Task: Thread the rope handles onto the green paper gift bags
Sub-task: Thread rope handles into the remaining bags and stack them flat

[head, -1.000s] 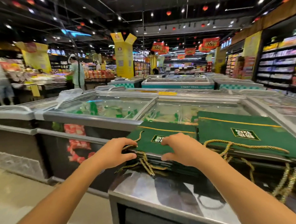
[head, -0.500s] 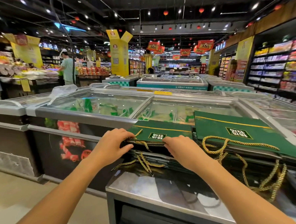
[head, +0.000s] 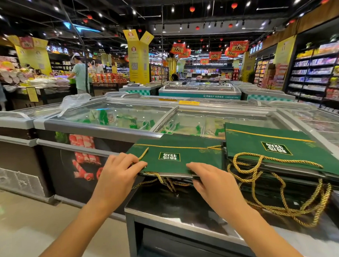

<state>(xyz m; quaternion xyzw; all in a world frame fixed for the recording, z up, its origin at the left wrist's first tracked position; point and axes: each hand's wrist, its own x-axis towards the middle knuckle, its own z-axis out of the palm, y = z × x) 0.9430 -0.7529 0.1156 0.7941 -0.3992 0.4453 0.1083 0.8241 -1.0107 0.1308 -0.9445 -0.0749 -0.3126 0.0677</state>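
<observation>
Two stacks of green gift bags are lying flat on the steel counter (head: 178, 206), backing onto the chest freezer (head: 113, 119). Compared with a second ago, the hands aren't just resting on the left pile any more. They're spreading apart and taking hold of the top bag (head: 178, 157), and its near edge is looking slightly lifted off the bags beneath. My read is that it's being peeled off the pile to get its cords, so the actual threading isn't starting yet.

The left hand (head: 117, 170) is pinching the near-left corner, thumb on top and fingers curling round the edge. A gold strand is running right beside the thumb, and I can't tell if it's in the pinch too. The right hand (head: 208, 177) is gripping the near edge further along, fingers over the top and thumb seemingly tucking under.

The top bag is lying face up, with its long axis running left-right, roughly along the counter's front. The logo is reading upside down from here and the rope handles (head: 164, 180) are dangling out of the pile's near side — so I'm guessing the mouth is pointing at the person and the base at the freezer. The right stack (head: 273, 142) is sitting just beside it, cords spilling down over the counter.
</observation>
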